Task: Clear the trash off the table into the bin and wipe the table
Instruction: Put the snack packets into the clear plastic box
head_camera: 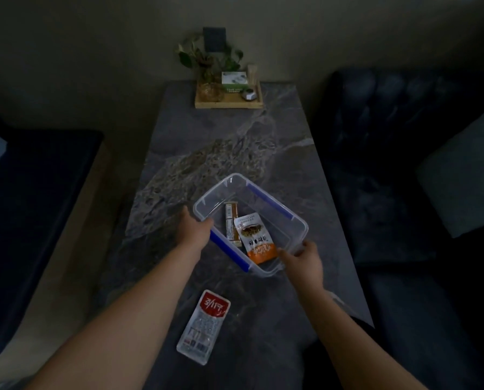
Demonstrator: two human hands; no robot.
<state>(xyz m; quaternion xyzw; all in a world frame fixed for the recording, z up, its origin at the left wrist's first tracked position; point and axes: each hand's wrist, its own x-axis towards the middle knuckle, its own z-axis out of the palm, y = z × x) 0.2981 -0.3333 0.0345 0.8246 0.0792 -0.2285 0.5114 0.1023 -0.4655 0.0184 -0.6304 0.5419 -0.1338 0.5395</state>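
Note:
A clear plastic bin (266,199) with blue clips stands on the dark marble table (221,153), turned at an angle. Inside it lie an orange-and-white snack packet (256,237) and a narrow brown stick wrapper (231,220). My left hand (193,228) grips the bin's left rim near a blue clip. My right hand (302,258) holds the bin's near right corner. A red-and-white clear wrapper (204,326) lies flat on the table close to me, between my forearms.
A wooden tray (228,104) with a plant in a glass vase, a tissue box and small items sits at the table's far end by the wall. Dark blue seating (375,170) flanks the table on the right and a bench on the left.

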